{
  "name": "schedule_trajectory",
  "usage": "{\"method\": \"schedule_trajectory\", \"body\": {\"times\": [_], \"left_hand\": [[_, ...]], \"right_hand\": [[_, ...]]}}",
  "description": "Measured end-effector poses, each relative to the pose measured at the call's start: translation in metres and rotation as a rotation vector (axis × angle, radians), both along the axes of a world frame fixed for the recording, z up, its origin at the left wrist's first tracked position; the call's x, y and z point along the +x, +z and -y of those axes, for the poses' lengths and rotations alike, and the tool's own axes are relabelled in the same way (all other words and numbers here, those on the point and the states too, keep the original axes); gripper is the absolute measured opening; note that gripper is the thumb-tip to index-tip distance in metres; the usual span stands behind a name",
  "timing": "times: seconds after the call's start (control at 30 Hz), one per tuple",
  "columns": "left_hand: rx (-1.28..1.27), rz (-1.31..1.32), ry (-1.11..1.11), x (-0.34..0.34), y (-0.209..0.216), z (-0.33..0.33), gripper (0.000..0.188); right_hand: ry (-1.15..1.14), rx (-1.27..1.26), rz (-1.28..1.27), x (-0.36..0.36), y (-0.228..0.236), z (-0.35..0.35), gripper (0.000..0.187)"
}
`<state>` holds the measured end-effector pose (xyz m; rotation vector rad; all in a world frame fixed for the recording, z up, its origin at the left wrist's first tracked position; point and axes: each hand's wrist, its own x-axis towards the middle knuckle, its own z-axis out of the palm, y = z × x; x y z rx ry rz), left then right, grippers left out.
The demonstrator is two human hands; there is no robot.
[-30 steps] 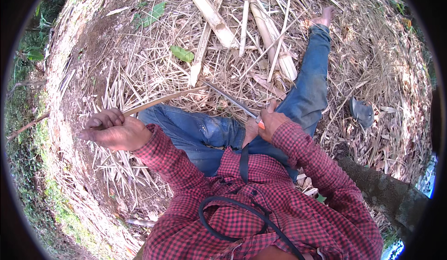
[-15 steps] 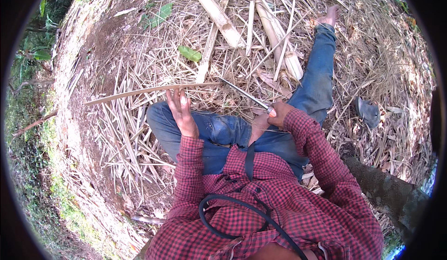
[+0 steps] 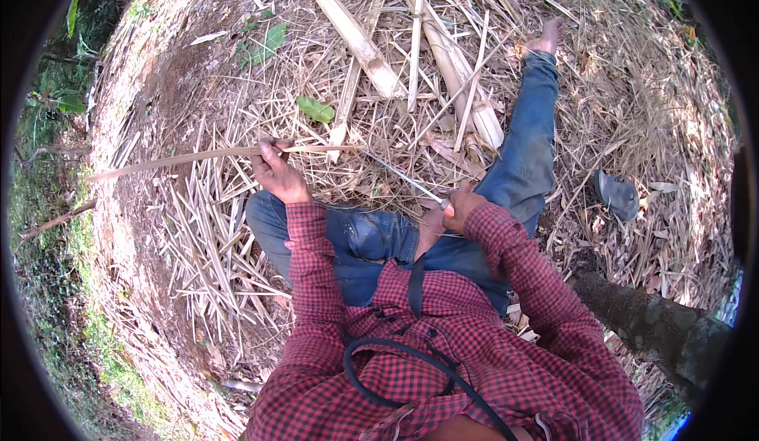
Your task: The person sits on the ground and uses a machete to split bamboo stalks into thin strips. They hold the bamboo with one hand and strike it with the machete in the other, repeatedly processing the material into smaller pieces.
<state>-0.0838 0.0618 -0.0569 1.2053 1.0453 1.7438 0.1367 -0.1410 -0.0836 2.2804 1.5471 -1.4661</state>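
A long, thin bamboo strip (image 3: 190,157) runs from the far left to the middle, above my bent left knee. My left hand (image 3: 278,171) is closed around it, with the thumb on the near side. In my right hand (image 3: 465,207), near my bare foot (image 3: 429,229), is the orange handle of a knife. The narrow knife blade (image 3: 403,175) slants up and to the left, and its tip meets or lies very close to the strip's right end. I cannot tell whether the blade cuts into it.
Thick split bamboo pieces (image 3: 362,42) lie ahead among dry litter. Many thin strips (image 3: 217,243) are heaped left of my bent leg. My right leg (image 3: 528,125) stretches forward. A dark shoe (image 3: 617,194) lies at right, and a log (image 3: 656,318) sits behind my right elbow.
My left hand has gone from spread fingers against the strip to a closed grip. The strip has shifted left. The knife and right hand have moved slightly left and down.
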Motion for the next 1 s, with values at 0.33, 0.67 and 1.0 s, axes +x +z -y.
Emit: {"method": "schedule_trajectory", "body": {"times": [0.33, 0.67, 1.0], "left_hand": [[-0.508, -0.17, -0.629, 0.003, 0.067, 0.017, 0.02], [-0.434, -0.28, -0.819, 0.052, 0.048, 0.119, 0.03], [-0.527, -0.143, -0.767, 0.054, 0.049, 0.108, 0.03]], "right_hand": [[-0.348, 0.137, -0.456, 0.023, 0.003, 0.015, 0.034], [-0.831, 0.964, -0.787, -0.003, 0.043, -0.022, 0.033], [-1.159, 0.987, -0.769, -0.036, 0.006, -0.024, 0.028]]}}
